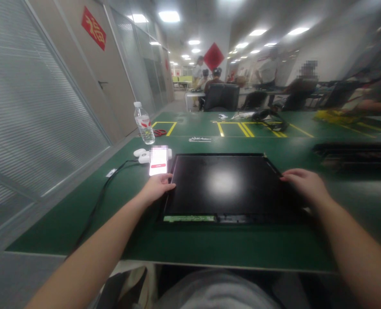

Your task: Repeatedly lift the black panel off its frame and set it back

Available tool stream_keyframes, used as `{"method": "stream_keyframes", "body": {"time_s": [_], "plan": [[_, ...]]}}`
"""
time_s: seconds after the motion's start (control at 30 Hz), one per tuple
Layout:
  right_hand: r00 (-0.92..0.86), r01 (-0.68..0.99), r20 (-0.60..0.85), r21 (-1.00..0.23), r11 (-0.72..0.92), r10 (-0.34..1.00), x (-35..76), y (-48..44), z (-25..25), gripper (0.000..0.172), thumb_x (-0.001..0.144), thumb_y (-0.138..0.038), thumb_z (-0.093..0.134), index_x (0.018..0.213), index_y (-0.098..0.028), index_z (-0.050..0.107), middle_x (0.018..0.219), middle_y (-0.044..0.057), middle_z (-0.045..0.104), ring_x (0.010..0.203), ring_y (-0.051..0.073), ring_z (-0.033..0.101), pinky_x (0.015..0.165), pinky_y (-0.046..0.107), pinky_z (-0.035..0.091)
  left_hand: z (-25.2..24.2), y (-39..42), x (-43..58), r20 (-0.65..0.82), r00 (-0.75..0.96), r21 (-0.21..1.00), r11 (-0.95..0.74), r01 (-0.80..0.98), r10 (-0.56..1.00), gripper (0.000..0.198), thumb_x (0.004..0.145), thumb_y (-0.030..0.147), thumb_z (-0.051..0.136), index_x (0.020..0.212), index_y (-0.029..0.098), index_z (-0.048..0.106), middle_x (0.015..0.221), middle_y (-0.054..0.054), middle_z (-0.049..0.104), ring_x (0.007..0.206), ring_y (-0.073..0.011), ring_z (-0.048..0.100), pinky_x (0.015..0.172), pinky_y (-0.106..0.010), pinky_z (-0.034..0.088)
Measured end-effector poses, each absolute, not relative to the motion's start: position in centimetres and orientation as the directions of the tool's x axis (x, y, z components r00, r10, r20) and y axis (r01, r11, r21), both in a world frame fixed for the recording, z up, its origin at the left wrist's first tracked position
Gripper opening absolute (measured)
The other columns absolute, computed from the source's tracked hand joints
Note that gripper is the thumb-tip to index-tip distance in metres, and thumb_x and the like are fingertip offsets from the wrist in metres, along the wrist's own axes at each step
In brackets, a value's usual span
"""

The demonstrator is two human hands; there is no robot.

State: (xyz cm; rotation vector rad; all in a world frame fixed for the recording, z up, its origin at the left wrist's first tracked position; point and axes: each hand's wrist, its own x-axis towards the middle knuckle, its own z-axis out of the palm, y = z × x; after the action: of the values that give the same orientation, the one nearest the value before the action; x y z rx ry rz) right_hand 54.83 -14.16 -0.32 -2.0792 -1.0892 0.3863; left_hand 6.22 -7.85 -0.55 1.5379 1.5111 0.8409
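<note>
A: It's a big room with bright lights (169, 16), and a green table (209, 246) is at the front. Where are the hands?

B: They are apart, one on each side of a black screen (196, 184). The left hand (154, 189) pinches its left edge, with the thumb on top

A: And the right hand (308, 183)?

B: It pinches the right edge, up near the far corner. The hand is a bit blurry

A: So where is the screen?

B: Right in front of the person, near the close side of the table. It looks flat, but I can't tell if it is lifted a little. A green strip (189, 218) runs along part of its near edge

A: What's close by?

B: A lit phone (158, 166) is just past the left hand, with a white thing (140, 152) beside it. A black cable (103, 193) bends down the left side

A: And farther off?

B: A bottle (144, 128) stands up next to some red handles (160, 133). Blurry black things (358, 156) lie to the right. Way back, I see a black chair (221, 98) and people (267, 71)
</note>
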Motion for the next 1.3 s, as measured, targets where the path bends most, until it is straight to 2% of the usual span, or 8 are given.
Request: {"method": "stream_keyframes", "body": {"time_s": [0.23,0.77,1.03,1.3], "plan": [[0.598,0.565,0.076,-0.746,-0.352,0.798,54.53,-14.34,-0.08,0.02,0.068,-0.037,0.066,0.08,-0.024,0.076,0.081,0.008,0.075,0.084,0.029,0.064,0.072,0.04,0.047,-0.39,-7.87,6.28,-0.086,0.084,0.886,0.038,0.462,0.993,0.059,0.061,0.032,0.079,0.115,0.008,0.072,0.055,0.01,0.04,0.052,-0.012,0.041,0.055,-0.027,0.027],[0.603,0.515,0.037,-0.781,-0.354,0.797,54.35,-14.33,0.1,0.024,0.066,-0.039,0.065,0.08,-0.023,0.075,0.083,0.009,0.076,0.077,0.027,0.063,0.062,0.036,0.044,0.06,-8.29,6.67,-0.103,0.06,0.93,0.075,0.359,0.993,0.062,0.056,0.029,0.08,0.112,0.005,0.07,0.051,0.012,0.038,0.049,-0.0094,0.034,0.055,-0.026,0.021],[0.594,0.551,0.095,-0.771,-0.318,0.799,54.42,-14.29,-0.12,0.021,0.066,-0.037,0.065,0.078,-0.022,0.075,0.079,0.008,0.077,0.086,0.03,0.068,0.074,0.04,0.046,0.1,-8.36,6.69,-0.108,0.044,0.95,0.091,0.299,0.993,0.064,0.055,0.03,0.08,0.113,0.005,0.069,0.052,0.013,0.038,0.05,-0.0097,0.036,0.055,-0.027,0.022],[0.602,0.548,0.06,-0.756,-0.358,0.797,54.46,-14.22,-0.16,0.022,0.068,-0.037,0.064,0.081,-0.023,0.076,0.083,0.007,0.077,0.088,0.03,0.067,0.076,0.04,0.045,-0.11,-8.23,6.43,-0.096,0.059,0.949,0.073,0.306,0.994,0.064,0.053,0.033,0.082,0.109,0.005,0.07,0.051,0.013,0.038,0.049,-0.0086,0.033,0.055,-0.026,0.02]]}}
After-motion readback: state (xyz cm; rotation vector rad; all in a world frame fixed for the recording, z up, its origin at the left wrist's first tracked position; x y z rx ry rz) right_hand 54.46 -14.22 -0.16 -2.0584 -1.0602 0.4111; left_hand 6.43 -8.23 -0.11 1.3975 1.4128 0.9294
